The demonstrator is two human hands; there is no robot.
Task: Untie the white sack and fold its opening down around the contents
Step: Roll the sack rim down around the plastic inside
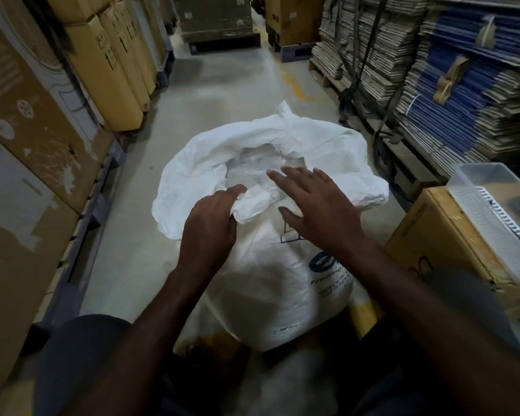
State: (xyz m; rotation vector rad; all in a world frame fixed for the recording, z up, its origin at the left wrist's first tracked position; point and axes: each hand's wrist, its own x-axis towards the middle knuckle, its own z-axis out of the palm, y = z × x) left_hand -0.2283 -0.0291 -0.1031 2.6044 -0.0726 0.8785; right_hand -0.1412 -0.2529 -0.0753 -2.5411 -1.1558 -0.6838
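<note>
At frame centre, the white sack (270, 205) stands untied — folding-down is under way.
The left hand (210, 226) grips the near rim; the right hand (315, 205) hovers flat, fingers spread, holding nothing — it likely needs a rim grip next.

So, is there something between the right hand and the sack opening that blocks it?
Nothing visible. The right hand hovers open just over the white sack near its opened mouth, with no object between them. The left hand already grips the near rim.
</note>
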